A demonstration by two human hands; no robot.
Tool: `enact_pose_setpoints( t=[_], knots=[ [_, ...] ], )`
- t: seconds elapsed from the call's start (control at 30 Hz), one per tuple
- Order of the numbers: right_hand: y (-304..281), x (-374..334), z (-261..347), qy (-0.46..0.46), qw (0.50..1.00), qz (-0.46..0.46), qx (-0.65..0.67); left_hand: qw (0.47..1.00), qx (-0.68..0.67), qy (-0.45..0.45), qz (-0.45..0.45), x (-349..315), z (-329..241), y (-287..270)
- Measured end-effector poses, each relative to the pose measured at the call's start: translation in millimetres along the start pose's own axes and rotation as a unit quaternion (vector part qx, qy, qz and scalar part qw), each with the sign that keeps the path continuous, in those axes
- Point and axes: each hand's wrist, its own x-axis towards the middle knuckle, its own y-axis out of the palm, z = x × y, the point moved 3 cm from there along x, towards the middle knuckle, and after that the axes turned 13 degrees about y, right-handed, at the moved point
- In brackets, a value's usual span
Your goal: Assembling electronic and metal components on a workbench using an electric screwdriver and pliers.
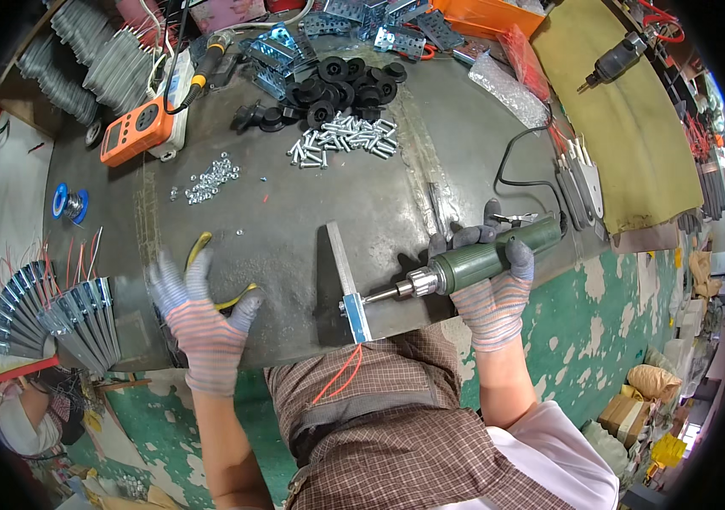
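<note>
In a striped knit glove, my left hand (201,319) is over the left part of the bench with thumb and fingers spread. Yellow-handled pliers (201,245) lie by its fingers, partly hidden by the hand. My right hand (494,306), also gloved, is wrapped round a green power screwdriver (498,255). The tool lies nearly level, its bit pointing left and meeting, or almost meeting, a blue-and-silver bracket (355,317). That bracket sits on the near end of a flat grey metal bar (341,255) at the bench's front edge. Two red wires (347,374) hang from this end.
Small nuts (212,180), silver screws (345,138) and black knobs (341,85) lie in piles farther back. An orange meter (137,133) and a solder spool (70,204) stand left. Finished-looking bars with wires (82,319) fan out front left. Another screwdriver (613,61) hangs upper right.
</note>
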Motion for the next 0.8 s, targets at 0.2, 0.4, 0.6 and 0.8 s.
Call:
enact_pose_setpoints(
  t=[0.2,0.4,0.6,0.8],
  knots=[
    [2.3,-0.3,0.3,0.001,1.0,0.018,-0.017,0.994,-0.034,-0.013,0.099,-12.5,17.7,27.6],
    [0.5,-0.5,0.4,0.005,1.0,-0.007,0.013,0.844,-0.447,-0.157,-0.251,-0.3,0.0,-4.7],
    [3.0,-1.1,-1.1,0.007,1.0,-0.013,0.021,0.702,-0.64,-0.15,-0.275,35.0,-57.6,-22.6],
    [7.3,0.0,-3.8,-0.008,1.0,-0.019,0.003,0.699,-0.68,-0.072,-0.208,29.1,-67.5,-21.4]
  ],
)
